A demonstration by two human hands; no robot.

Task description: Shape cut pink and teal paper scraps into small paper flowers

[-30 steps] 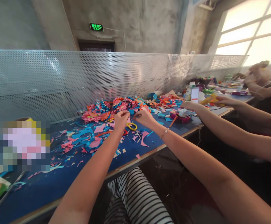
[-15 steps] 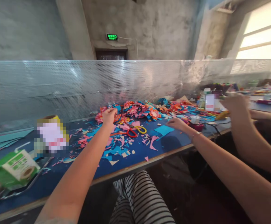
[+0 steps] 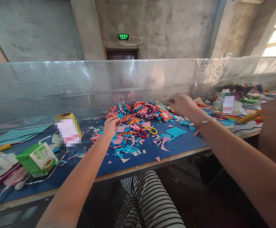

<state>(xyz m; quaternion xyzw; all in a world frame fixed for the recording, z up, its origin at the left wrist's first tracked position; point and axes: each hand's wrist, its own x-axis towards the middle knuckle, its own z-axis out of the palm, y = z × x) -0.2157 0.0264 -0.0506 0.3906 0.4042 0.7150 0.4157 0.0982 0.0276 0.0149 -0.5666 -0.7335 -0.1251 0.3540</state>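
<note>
My left hand (image 3: 111, 125) is closed in a pinch above the table, with a small blue piece (image 3: 120, 115) at its fingertips that looks like felt or paper. Raised in front of the mesh screen, my right hand (image 3: 182, 106) has its fingers curled together; what they hold, if anything, I cannot make out. Behind and between the hands lies a heap of pink, orange and blue layered flowers (image 3: 145, 110). Scissors with one red and one yellow handle loop (image 3: 149, 130) rest among cut scraps. A blue sheet (image 3: 176, 131) lies flat to the right of them.
A perforated metal screen (image 3: 90, 85) runs along the back of the blue table (image 3: 147, 155). At the left stand a green and white carton (image 3: 36, 159) and a yellow roll (image 3: 76, 123). A co-worker's arm (image 3: 274, 126) is at the right, near a yellow glue gun (image 3: 251, 117).
My right hand has lifted from beside the blue sheet, up and towards the heap. My left hand keeps its pinch and stays nearly in place. The view has turned left.
</note>
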